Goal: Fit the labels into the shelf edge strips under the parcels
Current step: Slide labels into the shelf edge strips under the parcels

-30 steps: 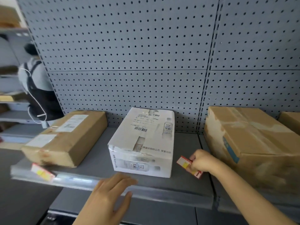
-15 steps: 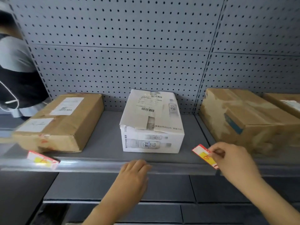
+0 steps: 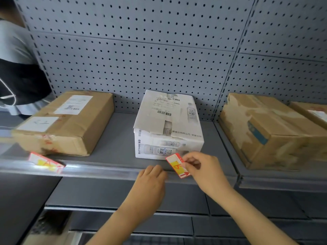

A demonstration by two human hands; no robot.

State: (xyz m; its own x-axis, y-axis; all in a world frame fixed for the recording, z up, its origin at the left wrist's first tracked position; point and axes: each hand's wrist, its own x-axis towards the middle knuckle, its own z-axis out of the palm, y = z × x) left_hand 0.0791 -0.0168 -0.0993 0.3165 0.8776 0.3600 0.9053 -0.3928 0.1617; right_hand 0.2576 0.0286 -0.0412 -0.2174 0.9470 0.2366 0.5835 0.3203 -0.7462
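My right hand [image 3: 205, 171] pinches a red, white and yellow label [image 3: 177, 165] just above the clear shelf edge strip [image 3: 106, 171], in front of the white parcel [image 3: 168, 126]. My left hand [image 3: 150, 183] rests with curled fingers on the strip, just left of the label. Another label [image 3: 45, 162] of the same kind sits tilted in the strip below the brown parcel [image 3: 65, 122] on the left. A third, worn brown parcel [image 3: 270, 131] lies on the neighbouring shelf to the right.
A grey pegboard wall [image 3: 159, 59] backs the shelves. Lower grey shelves [image 3: 123, 197] run beneath my arms. Another person in a grey and black top [image 3: 16, 68] stands at the far left. One more brown box [image 3: 311, 112] shows at the right edge.
My right hand has carried the label leftward, from the right end of the shelf to the front of the white parcel. My left hand has risen onto the edge strip.
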